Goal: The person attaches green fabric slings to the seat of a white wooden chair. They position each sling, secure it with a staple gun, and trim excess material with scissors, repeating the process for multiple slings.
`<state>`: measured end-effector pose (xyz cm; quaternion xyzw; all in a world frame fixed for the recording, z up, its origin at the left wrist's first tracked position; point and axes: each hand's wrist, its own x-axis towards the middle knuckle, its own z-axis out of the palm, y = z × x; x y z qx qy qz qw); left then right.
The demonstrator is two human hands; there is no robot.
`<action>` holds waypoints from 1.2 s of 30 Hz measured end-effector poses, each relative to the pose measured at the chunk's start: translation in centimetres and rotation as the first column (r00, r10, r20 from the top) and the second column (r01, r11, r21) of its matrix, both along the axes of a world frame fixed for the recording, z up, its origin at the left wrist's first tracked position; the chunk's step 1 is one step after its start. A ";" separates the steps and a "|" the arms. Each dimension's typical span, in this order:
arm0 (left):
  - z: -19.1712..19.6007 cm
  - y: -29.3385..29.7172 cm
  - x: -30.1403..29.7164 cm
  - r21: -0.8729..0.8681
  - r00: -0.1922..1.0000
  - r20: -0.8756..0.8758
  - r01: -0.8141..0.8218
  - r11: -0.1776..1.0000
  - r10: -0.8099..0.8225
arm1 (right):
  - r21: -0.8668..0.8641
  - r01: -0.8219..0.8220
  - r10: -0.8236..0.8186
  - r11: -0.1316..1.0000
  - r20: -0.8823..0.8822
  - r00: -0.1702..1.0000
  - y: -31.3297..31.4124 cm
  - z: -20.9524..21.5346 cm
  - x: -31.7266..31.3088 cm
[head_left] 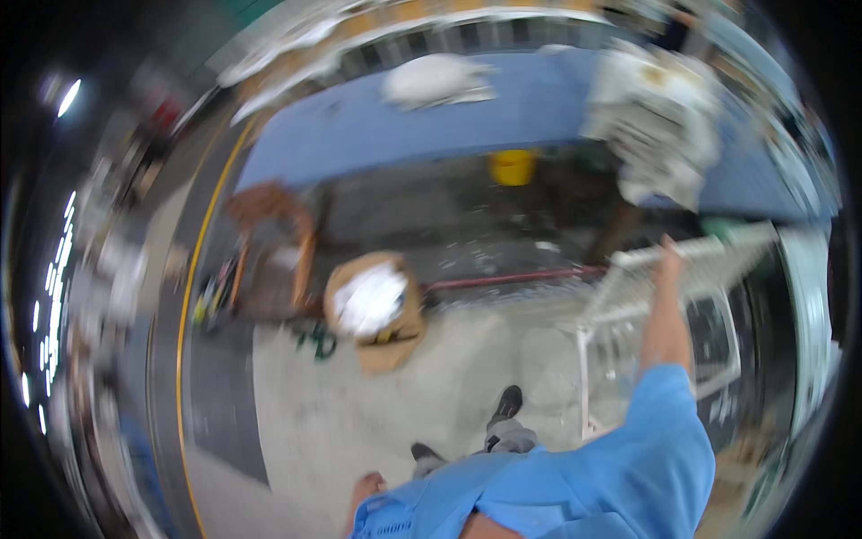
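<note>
My right arm stretches far forward, and my right hand point(668, 255) is at the slatted top of a white metal-looking rack point(736, 253). Its fingers look wrapped over the top's edge, though motion smears them. Thin white legs and a lower frame hold the rack up from the floor. Low beside my body hangs my left hand point(366, 488), near nothing but the floor. Its fingers are partly hidden and blurred, so whether they are curled round anything does not show.
A long blue-topped table point(359, 126) bears a white cloth bundle point(437, 81) and a pile of whitish sacks point(655, 117). Beneath it sits a yellow bucket point(512, 167). A cardboard box point(391, 350) with white material stands near a brown wooden chair point(303, 260). A red pipe point(512, 278) crosses the floor.
</note>
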<state>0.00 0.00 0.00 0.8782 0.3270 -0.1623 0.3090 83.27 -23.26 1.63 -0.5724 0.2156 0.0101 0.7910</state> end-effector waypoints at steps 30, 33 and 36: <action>-3.9 -21.5 -51.6 -0.283 -0.413 -0.322 -0.817 -0.503 0.852 | -0.094 -0.844 0.754 0.528 0.509 0.415 -2.0 33.5 -57.6; -4.2 -26.6 -54.8 -0.220 -0.525 -0.508 -0.688 -0.692 0.683 | 0.017 -0.989 0.809 0.146 0.573 0.130 3.8 36.9 -63.0; -5.4 -30.5 -55.4 -0.380 -0.574 -0.506 -0.522 -0.763 0.644 | 0.139 -0.982 0.834 -0.129 0.550 -0.032 11.0 38.0 -69.0</action>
